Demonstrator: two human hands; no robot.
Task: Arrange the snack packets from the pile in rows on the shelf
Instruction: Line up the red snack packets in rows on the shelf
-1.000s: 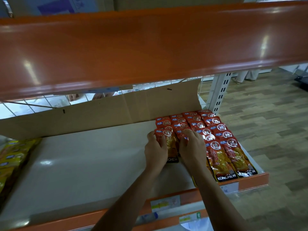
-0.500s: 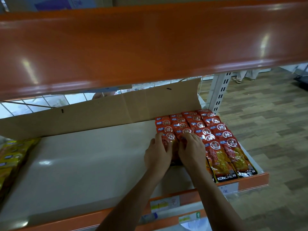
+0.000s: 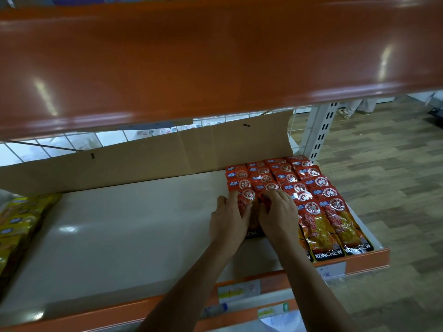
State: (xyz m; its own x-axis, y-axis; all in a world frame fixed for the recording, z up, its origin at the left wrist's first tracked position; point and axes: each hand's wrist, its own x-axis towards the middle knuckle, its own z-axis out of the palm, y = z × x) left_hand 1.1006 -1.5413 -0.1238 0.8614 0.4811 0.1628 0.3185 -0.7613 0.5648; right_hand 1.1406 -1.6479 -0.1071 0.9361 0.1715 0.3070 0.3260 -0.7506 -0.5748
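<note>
My left hand [image 3: 227,220] and right hand [image 3: 279,213] lay flat on a red KONCHEW packet [image 3: 254,232] on the shelf [image 3: 119,236]. Neither gripped it.

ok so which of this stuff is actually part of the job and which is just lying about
In the job: red snack packets in rows; front packet under both hands; left hand; right hand; shelf.
Lying about: yellow packets at far left; cardboard sheet at the back; price labels.

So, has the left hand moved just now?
Yes, slightly: the left hand has edged right, toward the finished packet rows, covering more of the packet beneath.
</note>
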